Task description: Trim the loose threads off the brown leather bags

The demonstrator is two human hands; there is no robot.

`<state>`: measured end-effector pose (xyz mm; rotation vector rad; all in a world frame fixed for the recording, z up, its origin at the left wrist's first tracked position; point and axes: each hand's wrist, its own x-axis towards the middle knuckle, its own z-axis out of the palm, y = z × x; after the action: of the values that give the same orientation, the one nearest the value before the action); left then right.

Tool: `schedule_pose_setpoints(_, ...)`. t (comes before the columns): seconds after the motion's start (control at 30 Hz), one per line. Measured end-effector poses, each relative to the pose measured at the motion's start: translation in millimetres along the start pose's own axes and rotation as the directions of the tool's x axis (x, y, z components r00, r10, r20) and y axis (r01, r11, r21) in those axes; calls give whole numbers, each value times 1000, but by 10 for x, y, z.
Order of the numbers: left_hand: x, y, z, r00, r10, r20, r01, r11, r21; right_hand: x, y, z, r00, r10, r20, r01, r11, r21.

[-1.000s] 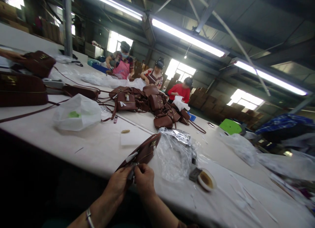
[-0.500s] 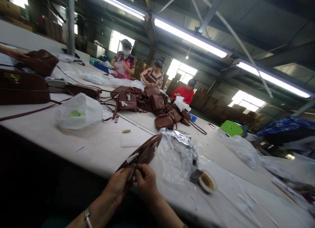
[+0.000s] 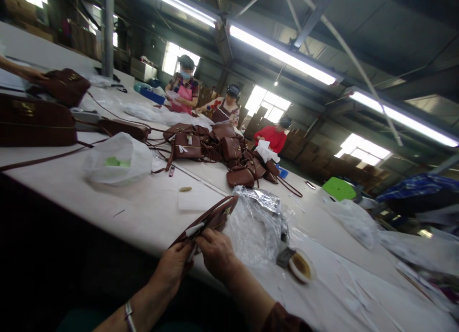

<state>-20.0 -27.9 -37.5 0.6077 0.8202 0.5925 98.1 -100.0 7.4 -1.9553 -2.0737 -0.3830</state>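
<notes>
A brown handbag [image 3: 217, 216] leans over the table's front edge, tilted up to the right, with white material showing along its side and a metal fitting near its far end. My left hand [image 3: 175, 261] is closed on the bag's near end. My right hand [image 3: 215, 248] is closed at the bag's near side, its fingertips pressed to the bag beside the white material. Exactly what those fingertips pinch is hidden. Right of the bag lies crumpled clear plastic [image 3: 251, 231].
Several brown handbags [image 3: 233, 148] are piled mid-table. A white bag [image 3: 118, 162] with green inside stands left. To the right are a round dish [image 3: 300, 266] with brown contents and a grey block [image 3: 285, 256]. A co-worker's hand [image 3: 32, 74] holds another bag; three people work beyond.
My right hand has moved slightly up along the bag, and more of its sleeve shows. The left hand keeps its hold. The camera view has shifted a little.
</notes>
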Motion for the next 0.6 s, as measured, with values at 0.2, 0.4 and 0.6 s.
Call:
schedule_pose_setpoints(0.2, 4, -7, -15, 999, -2, 38, 3, 1000, -31, 88, -107, -27, 993, 85, 84, -76, 991, -108)
schedule_pose_setpoints(0.4, 61, -37, -83, 995, 17, 94, -12, 998, -57, 161, -231, 11, 956, 288, 62, -285, 957, -48)
schedule_pose_setpoints(0.6, 42, -4, -74, 996, 17, 86, -11, 998, -68, 170, -234, 102, 885, 466, 9, -464, 877, 125)
